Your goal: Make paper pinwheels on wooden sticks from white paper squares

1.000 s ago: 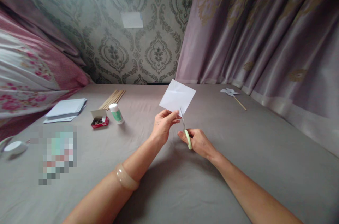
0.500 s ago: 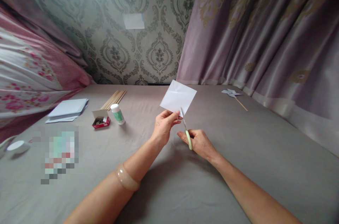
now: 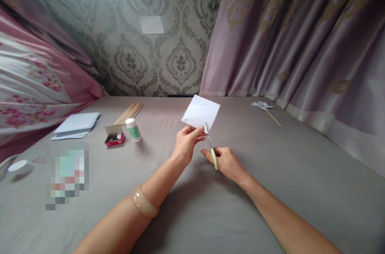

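Head view shows the person's left hand [image 3: 190,142] clamped on the near corner of a white square of paper [image 3: 202,111], fingers and thumb together, holding it above the worktop [image 3: 168,158]. The right hand [image 3: 229,162] grips the green handles of the scissors [image 3: 214,158], whose blades reach up to the paper's near corner, close to the left fingertips. Well apart on the right lies a paper pinwheel [image 3: 262,105]; on the left stand a glue bottle [image 3: 133,130] and, beside it, an open red box [image 3: 114,139].
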